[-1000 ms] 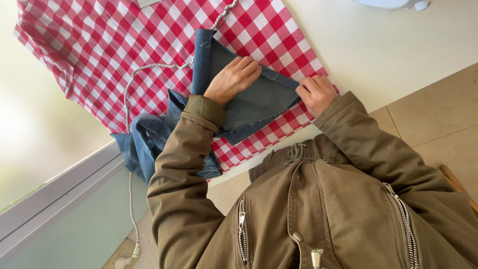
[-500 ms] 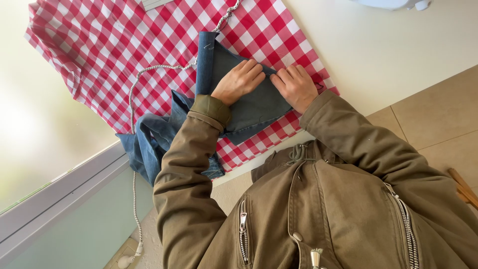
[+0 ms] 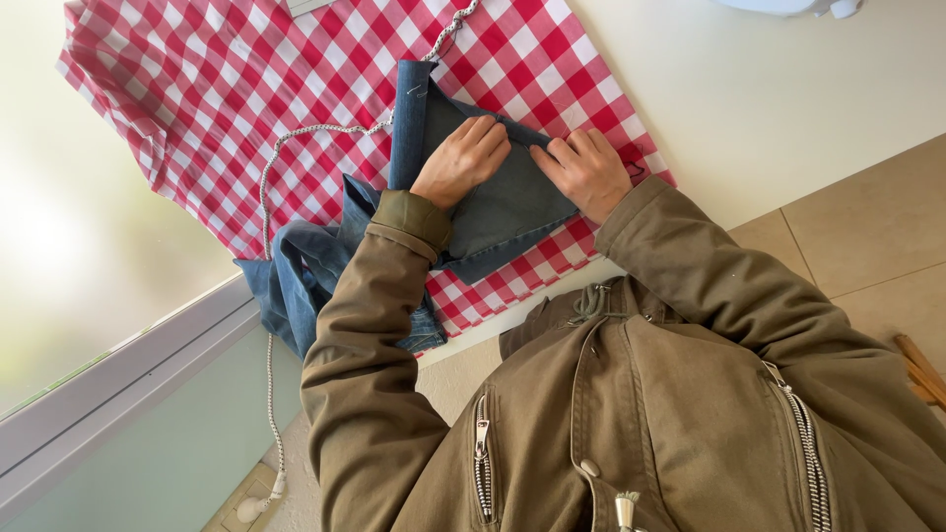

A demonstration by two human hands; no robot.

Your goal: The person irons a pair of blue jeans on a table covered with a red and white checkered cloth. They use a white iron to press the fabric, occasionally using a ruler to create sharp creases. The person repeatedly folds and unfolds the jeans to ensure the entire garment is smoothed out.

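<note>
Nearest the camera is the person's olive-green jacket (image 3: 670, 414), its zips and drawstring in plain view, both sleeves reaching forward over the bench (image 3: 749, 108). Beyond the cuffs, both hands rest palm-down on a folded piece of blue denim (image 3: 493, 212), which lies on a red-and-white checked cloth (image 3: 246, 89) spread over the bench. The left hand (image 3: 461, 163) lies flat on the denim with its fingers (image 3: 483, 133) stretched out and close together, pressing on the fabric rather than pinching it. The right hand (image 3: 589, 172) sits just beside it, fingers (image 3: 557, 153) likewise extended and laid flat near the denim's upper fold; the fingertips of the two hands nearly meet. Neither hand closes around anything. The rest of the denim hangs bunched off the near-left edge of the bench, below the left sleeve. A white braided cord (image 3: 296, 138) runs across the checked cloth past the denim's far corner and drops down to a plug near the floor (image 3: 867, 256).
</note>
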